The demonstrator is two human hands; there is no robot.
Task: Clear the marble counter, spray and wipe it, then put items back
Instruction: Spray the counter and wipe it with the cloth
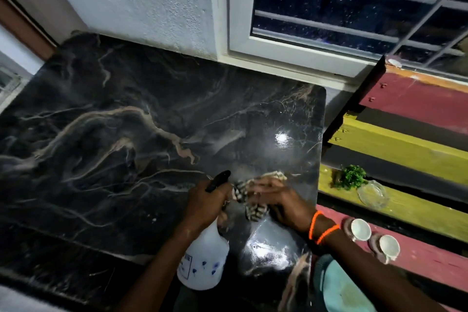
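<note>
Head view: two hands work close together over a dark marble counter (114,114).

Left hand (205,202) has its fingers wrapped round the neck of a white spray bottle (202,261), nozzle just beyond the knuckles. Right hand (283,204), blurred, grips a striped cloth (253,200) bunched between both hands. Two white cups (372,235) sit on a striped bench (417,154), right of the wrist.

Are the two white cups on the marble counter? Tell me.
No, both cups sit on the striped bench beside the counter.
</note>
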